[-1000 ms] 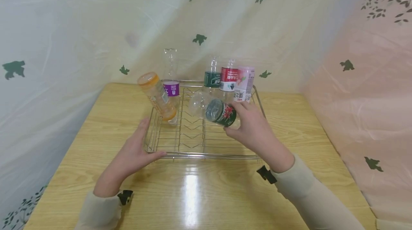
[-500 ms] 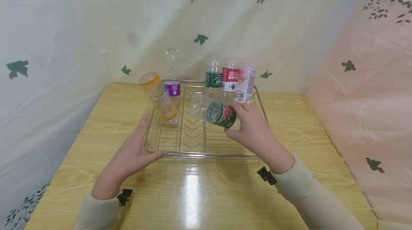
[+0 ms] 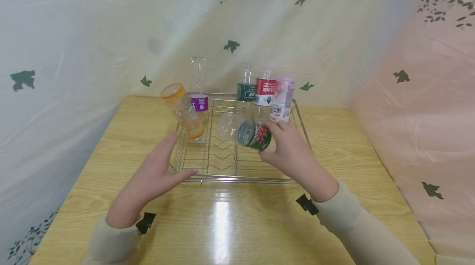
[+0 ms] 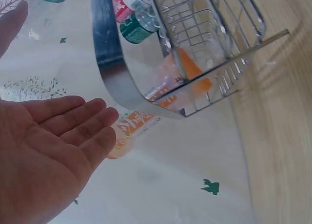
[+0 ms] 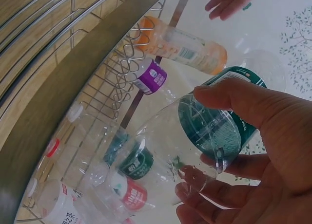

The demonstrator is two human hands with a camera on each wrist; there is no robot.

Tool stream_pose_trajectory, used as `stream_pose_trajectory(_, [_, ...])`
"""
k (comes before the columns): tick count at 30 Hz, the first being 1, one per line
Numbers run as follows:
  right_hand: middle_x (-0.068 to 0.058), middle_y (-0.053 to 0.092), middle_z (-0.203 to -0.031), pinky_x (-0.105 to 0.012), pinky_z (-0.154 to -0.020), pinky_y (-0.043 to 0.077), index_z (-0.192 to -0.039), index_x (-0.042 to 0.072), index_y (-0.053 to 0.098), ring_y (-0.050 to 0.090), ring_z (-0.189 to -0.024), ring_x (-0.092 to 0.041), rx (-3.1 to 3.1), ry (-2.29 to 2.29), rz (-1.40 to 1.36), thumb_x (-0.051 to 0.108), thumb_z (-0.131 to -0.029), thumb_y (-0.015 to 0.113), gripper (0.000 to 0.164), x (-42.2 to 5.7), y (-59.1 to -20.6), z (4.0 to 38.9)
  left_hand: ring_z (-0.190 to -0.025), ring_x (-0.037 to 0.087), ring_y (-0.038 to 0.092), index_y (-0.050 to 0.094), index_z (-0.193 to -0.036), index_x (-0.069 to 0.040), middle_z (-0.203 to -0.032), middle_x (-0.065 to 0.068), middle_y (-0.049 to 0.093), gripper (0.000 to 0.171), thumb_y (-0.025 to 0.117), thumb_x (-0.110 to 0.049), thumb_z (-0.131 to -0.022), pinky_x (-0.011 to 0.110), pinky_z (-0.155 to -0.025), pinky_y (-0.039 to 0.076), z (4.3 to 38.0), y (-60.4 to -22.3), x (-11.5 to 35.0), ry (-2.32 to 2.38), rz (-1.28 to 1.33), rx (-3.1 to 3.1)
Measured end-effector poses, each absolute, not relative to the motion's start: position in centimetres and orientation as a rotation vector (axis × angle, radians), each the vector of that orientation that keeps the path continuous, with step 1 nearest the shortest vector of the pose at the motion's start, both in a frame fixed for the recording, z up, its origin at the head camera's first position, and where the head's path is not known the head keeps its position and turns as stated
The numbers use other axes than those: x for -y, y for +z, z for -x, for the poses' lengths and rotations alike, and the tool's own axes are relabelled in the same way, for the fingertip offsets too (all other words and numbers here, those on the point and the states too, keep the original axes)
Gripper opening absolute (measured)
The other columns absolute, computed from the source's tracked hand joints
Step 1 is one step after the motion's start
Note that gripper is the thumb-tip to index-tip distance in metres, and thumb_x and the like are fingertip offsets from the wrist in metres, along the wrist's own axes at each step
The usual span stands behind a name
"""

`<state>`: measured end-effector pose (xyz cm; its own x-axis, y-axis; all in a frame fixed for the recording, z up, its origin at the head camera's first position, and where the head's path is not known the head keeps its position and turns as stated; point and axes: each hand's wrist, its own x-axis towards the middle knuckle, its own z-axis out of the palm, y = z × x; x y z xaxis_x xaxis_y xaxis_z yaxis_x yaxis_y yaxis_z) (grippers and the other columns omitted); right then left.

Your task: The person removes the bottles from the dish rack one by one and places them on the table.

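At far left, the left hand (image 3: 154,174), fingers extended and released, holds nothing; it is at the near left corner of the silver metal wire rack (image 3: 237,180) on the pale wood-grain table (image 3: 178,232).

Next, an orange-tinted clear plastic bottle (image 3: 183,112) is in the rack, base up and leaning left: placed. Beside it, a clear plastic bottle with a purple label (image 3: 199,102) stands base up: placed.

Further right, a clear plastic bottle with a dark green, red-flowered label (image 3: 259,136) is tilted over the rack, grasped by the curled fingers of the right hand (image 3: 293,147): outstanding, in my judgement. Contact with the wires cannot be determined.

Behind it, a clear plastic bottle with a plain green label (image 3: 245,92), one with a red-and-white label (image 3: 264,92) and a pink-and-white wrapped bottle (image 3: 283,96) stand base up, side by side: placed.

Count: six bottles, judged five placed and one outstanding; two green-labelled, one each orange, purple, red-and-white, pink-and-white. One rack, two hands.
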<state>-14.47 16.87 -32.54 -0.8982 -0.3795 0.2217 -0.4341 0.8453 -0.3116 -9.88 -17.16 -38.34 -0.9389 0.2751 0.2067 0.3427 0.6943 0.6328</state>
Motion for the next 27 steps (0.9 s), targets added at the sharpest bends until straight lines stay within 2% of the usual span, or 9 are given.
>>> stream_pose_trajectory(6, [-0.014, 0.058, -0.135, -0.057, -0.104, 0.044, -0.137, 0.006, 0.059, 0.048, -0.125, -0.037, 2.899, 0.543, -0.619, 0.022, -0.073, 0.090, 0.073, -16.8, -32.5, 14.3, -0.146, 0.038, 0.029, 0.025, -0.161, -0.006, -0.161, 0.018, 0.031, 0.106, 0.080, -0.054, -0.084, 0.060, -0.116, 0.028, 10.3, -37.5, 16.4, -1.099, 0.563, 2.755])
stream_pose_trajectory(12, [-0.014, 0.058, -0.134, -0.056, -0.104, 0.043, -0.138, 0.008, 0.059, 0.048, -0.125, -0.037, 2.890, 0.544, -0.633, 0.021, -0.073, 0.090, 0.074, -16.7, -32.6, 14.2, -0.146, 0.038, 0.028, 0.020, -0.163, -0.010, -0.161, 0.017, 0.030, 0.108, 0.080, -0.052, -0.084, 0.061, -0.116, 0.027, 10.5, -36.6, 15.8, -1.045, 0.619, 2.769])
stream_pose_trajectory(21, [-0.013, 0.057, -0.137, -0.056, -0.105, 0.043, -0.138, 0.011, 0.060, 0.048, -0.127, -0.037, 2.865, 0.535, -0.660, 0.020, -0.072, 0.091, 0.073, -16.8, -32.8, 14.0, -0.148, 0.039, 0.024, 0.019, -0.162, -0.005, -0.163, 0.020, 0.026, 0.112, 0.083, -0.051, -0.083, 0.059, -0.117, 0.024, 10.8, -35.8, 15.3, -0.993, 0.661, 2.784])
stream_pose_trajectory(27, [-0.014, 0.056, -0.137, -0.056, -0.104, 0.043, -0.140, 0.011, 0.059, 0.047, -0.126, -0.036, 2.864, 0.541, -0.668, 0.020, -0.071, 0.091, 0.077, -16.8, -32.9, 13.8, -0.148, 0.038, 0.023, 0.020, -0.162, -0.006, -0.163, 0.019, 0.025, 0.112, 0.084, -0.050, -0.081, 0.058, -0.118, 0.024, 11.1, -35.3, 14.8, -0.960, 0.711, 2.771])
